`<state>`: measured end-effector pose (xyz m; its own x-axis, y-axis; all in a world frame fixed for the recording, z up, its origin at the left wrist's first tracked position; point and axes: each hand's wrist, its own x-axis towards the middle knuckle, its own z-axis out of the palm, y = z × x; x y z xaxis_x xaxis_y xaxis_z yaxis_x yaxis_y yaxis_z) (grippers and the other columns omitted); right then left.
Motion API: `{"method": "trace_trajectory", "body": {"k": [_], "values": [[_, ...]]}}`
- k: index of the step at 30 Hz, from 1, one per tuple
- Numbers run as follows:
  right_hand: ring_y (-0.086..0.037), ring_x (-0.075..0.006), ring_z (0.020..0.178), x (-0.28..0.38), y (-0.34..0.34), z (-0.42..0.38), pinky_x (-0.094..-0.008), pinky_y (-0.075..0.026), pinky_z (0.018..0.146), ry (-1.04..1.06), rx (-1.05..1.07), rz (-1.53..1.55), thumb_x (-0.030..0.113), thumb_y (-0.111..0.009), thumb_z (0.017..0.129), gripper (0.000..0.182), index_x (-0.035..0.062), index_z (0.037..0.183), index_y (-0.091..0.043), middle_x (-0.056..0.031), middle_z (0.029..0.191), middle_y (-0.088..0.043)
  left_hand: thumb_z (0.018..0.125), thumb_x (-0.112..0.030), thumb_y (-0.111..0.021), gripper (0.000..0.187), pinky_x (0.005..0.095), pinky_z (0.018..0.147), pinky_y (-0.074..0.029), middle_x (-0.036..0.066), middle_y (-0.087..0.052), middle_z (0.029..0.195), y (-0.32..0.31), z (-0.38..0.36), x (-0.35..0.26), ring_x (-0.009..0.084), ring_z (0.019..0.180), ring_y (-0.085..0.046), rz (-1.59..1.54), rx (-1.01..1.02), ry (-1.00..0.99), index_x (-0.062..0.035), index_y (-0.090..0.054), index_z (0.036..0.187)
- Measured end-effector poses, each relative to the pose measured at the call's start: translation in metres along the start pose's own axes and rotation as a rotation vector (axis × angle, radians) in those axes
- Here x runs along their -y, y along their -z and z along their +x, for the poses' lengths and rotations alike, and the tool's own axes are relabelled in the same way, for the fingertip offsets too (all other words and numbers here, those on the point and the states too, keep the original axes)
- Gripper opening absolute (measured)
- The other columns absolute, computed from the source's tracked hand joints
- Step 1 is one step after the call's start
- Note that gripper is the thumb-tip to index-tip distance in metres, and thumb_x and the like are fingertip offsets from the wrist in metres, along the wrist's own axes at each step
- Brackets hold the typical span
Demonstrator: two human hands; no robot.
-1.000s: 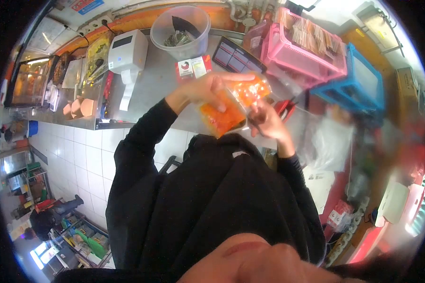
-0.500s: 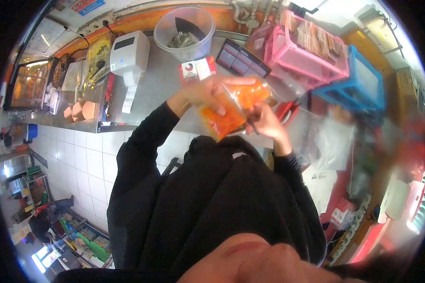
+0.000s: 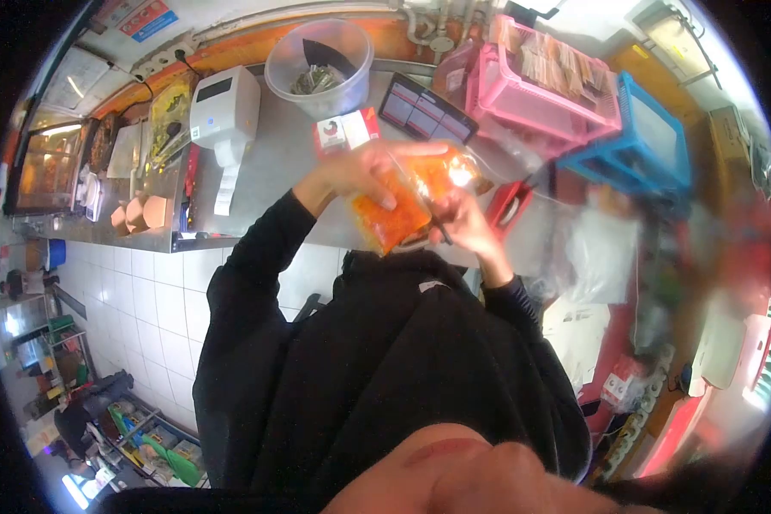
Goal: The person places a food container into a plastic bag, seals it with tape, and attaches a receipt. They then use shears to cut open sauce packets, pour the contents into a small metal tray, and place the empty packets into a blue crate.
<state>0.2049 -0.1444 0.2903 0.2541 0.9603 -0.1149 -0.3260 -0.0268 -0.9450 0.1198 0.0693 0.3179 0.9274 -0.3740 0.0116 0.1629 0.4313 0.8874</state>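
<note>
Clear plastic packets with orange contents (image 3: 392, 212) are held up over the near edge of the metal counter. My left hand (image 3: 370, 170) lies across their top, its fingers gripping them from the left. On the right, my right hand (image 3: 461, 219) is closed at the packets' lower right side, around a thin dark item (image 3: 442, 230) too small to name for certain. Just behind my left hand stands a red and white box (image 3: 345, 130). A red and black object (image 3: 509, 206) rests on the counter beside my right hand.
A clear bucket (image 3: 352, 88), a label printer (image 3: 225, 103) and a tablet (image 3: 426, 108) stand at the back. Pink (image 3: 546, 111) and blue baskets (image 3: 638, 150) are at the right. Brown boxes (image 3: 143, 214) sit at the left. A person (image 3: 75, 421) is at the far lower left.
The view has shifted slightly, so the counter items appear farther left. Both hands still hold the packets, and the dark item at my right hand shows more clearly.
</note>
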Motion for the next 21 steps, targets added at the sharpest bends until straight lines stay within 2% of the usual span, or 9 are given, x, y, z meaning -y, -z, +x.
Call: {"method": "trace_trajectory", "body": {"k": [1, 3, 6, 9, 11, 12, 17, 19, 21], "values": [[-0.059, -0.0076, 0.078, 0.006, -0.001, -0.003, -0.0223, -0.048, 0.070, 0.070, -0.006, 0.158, -0.004, -0.072, 0.070, 0.051, -0.0014, 0.114, -0.048, -0.0019, 0.086, -0.063, 0.059, 0.006, -0.074, 0.089, 0.0251, 0.092, -0.042, 0.009, -0.045, 0.133, -0.007, 0.006, -0.001, 0.0095, 0.109, -0.049, -0.042, 0.012, -0.016, -0.0016, -0.032, 0.137], [-0.059, -0.0081, 0.083, 0.015, 0.014, -0.012, -0.0223, -0.049, 0.073, -0.064, 0.030, -0.085, -0.005, -0.071, 0.069, 0.058, -0.0004, 0.120, -0.044, -0.0050, 0.099, -0.062, 0.057, 0.004, -0.076, 0.093, 0.0284, 0.096, -0.039, 0.011, -0.041, 0.136, -0.014, 0.022, 0.005, 0.0140, 0.114, -0.048, 0.019, 0.021, 0.012, 0.0010, -0.028, 0.137], [-0.059, -0.0072, 0.078, 0.012, 0.039, -0.031, -0.0213, -0.048, 0.064, 0.033, -0.093, -0.064, -0.005, -0.071, 0.070, 0.063, 0.0002, 0.125, -0.041, -0.0040, 0.093, -0.061, 0.056, 0.002, -0.078, 0.097, 0.0315, 0.100, -0.036, 0.013, -0.035, 0.140, -0.029, 0.050, 0.006, 0.0183, 0.120, -0.045, 0.090, 0.018, 0.034, 0.0037, -0.026, 0.137], [-0.058, -0.0063, 0.068, 0.000, 0.089, -0.062, -0.0202, -0.044, 0.054, -0.073, -0.050, -0.261, -0.005, -0.071, 0.068, 0.048, 0.0022, 0.109, -0.047, -0.0049, 0.086, -0.058, 0.057, 0.001, -0.078, 0.093, 0.0310, 0.100, -0.035, 0.012, -0.034, 0.141, -0.043, 0.090, 0.005, 0.0178, 0.122, -0.042, 0.202, 0.054, -0.042, 0.0040, -0.029, 0.136], [-0.054, -0.0051, 0.058, -0.012, 0.115, -0.094, -0.0200, -0.039, 0.046, 0.158, -0.011, 0.072, -0.006, -0.071, 0.067, 0.039, 0.0066, 0.086, -0.040, -0.0024, 0.071, -0.052, 0.058, 0.002, -0.077, 0.090, 0.0306, 0.100, -0.035, 0.012, -0.034, 0.141, -0.053, 0.122, 0.001, 0.0174, 0.123, -0.041, 0.304, 0.114, -0.120, 0.0042, -0.031, 0.135], [-0.054, -0.0057, 0.055, 0.006, 0.125, -0.119, -0.0197, -0.039, 0.043, 0.010, -0.014, -0.002, -0.008, -0.070, 0.066, 0.047, 0.0105, 0.076, -0.028, -0.0025, 0.068, -0.051, 0.060, 0.002, -0.077, 0.088, 0.0306, 0.100, -0.036, 0.012, -0.033, 0.141, -0.057, 0.139, -0.005, 0.0171, 0.123, -0.040, 0.386, 0.111, -0.094, 0.0039, -0.031, 0.135], [-0.054, -0.0065, 0.051, -0.017, 0.191, -0.239, -0.0180, -0.040, 0.043, -0.025, -0.330, 0.097, -0.006, -0.071, 0.066, 0.042, 0.0111, 0.075, -0.034, 0.0004, 0.062, -0.050, 0.067, 0.000, -0.073, 0.070, 0.0305, 0.096, -0.040, 0.011, -0.052, 0.126, -0.090, 0.260, -0.040, 0.0157, 0.118, -0.045, 0.657, 0.028, -0.019, -0.0010, -0.043, 0.130], [-0.053, -0.0056, 0.050, -0.031, 0.208, -0.274, -0.0179, -0.040, 0.044, -0.017, -0.455, 0.146, -0.004, -0.073, 0.067, 0.041, 0.0113, 0.075, -0.035, 0.0017, 0.061, -0.049, 0.070, 0.002, -0.070, 0.056, 0.0270, 0.093, -0.041, 0.008, -0.059, 0.115, -0.103, 0.325, -0.051, 0.0144, 0.109, -0.053, 1.017, 0.039, -0.275, -0.0017, -0.052, 0.123], [-0.051, -0.0044, 0.049, -0.049, 0.219, -0.300, -0.0177, -0.039, 0.044, 0.029, -0.557, 0.145, 0.000, -0.074, 0.069, 0.039, 0.0117, 0.075, -0.037, 0.0039, 0.061, -0.049, 0.074, 0.001, -0.067, 0.044, 0.0255, 0.090, -0.044, 0.008, -0.060, 0.113, -0.096, 0.404, -0.049, 0.0133, 0.099, -0.058, 1.109, -0.049, -0.492, -0.0013, -0.057, 0.117]]}}
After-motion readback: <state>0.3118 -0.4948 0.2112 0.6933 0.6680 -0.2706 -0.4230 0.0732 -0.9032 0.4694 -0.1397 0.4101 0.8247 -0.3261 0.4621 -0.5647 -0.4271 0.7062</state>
